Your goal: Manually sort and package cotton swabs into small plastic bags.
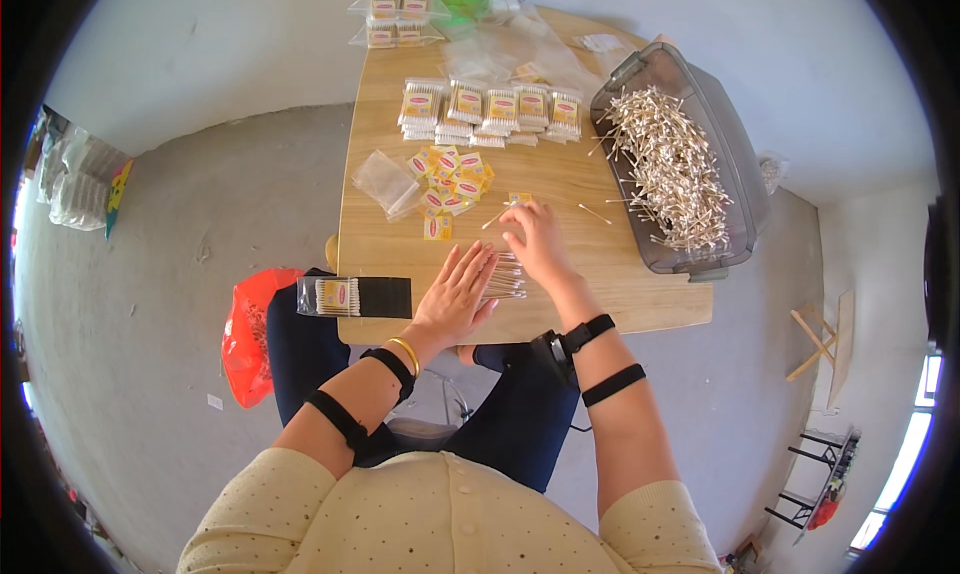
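A red plastic bag (247,336) is lying on the grey floor (180,254) left of the desk (600,274), and a black rack (822,474) is standing far right.

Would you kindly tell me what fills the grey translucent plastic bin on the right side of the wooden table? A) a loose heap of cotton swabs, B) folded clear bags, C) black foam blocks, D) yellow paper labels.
A: the grey translucent plastic bin holds a loose heap of cotton swabs, white tips on pale sticks, while the yellow paper labels lie out on the wooden table itself.
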Available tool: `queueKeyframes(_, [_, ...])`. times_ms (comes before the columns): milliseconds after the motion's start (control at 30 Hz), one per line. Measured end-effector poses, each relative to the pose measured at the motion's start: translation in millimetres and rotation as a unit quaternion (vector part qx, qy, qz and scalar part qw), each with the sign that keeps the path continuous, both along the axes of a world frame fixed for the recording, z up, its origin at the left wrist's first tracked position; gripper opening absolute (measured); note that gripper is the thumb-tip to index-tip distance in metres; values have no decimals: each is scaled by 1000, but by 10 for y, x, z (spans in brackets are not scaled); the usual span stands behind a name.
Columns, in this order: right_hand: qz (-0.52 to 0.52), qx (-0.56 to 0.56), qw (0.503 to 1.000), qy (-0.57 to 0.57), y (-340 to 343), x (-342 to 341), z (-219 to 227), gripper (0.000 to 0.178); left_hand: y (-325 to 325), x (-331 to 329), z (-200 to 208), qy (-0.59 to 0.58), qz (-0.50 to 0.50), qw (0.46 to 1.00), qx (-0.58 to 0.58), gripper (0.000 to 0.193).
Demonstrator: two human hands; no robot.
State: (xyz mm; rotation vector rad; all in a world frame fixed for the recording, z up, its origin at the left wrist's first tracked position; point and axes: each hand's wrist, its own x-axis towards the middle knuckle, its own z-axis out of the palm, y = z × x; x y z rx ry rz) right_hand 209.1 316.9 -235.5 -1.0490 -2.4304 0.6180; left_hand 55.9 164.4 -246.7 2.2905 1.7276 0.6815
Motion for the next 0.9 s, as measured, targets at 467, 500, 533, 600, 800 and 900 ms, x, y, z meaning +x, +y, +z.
queueKeyframes(467, [-4, 13, 998, -63, -229, 40, -27, 9, 4, 0, 26, -30, -2, 999, -17, 71])
queueKeyframes(500, [-16, -8, 999, -30, -251, 86, -45, 10, 0, 2, 25, -30, -4, 999, -17, 71])
queueKeyframes(533, [-29, -30, 999, 3, -267, 139, -58, 13, -4, 4, 24, -9, 6, 1000, -14, 71])
queueKeyframes(600, [-47, -18, 999, 3, -296, 254, -51, 16, -8, 10, 23, 12, 14, 1000, -10, 72])
queueKeyframes(800, [-127, 21, 992, -2, -310, 553, 45, 22, 8, 13, -17, 78, -7, 996, -46, 73])
queueKeyframes(900, [-116, 14, 993, 12, -507, 552, 103, 26, -20, -72, -30, 31, -52, 996, -64, 74])
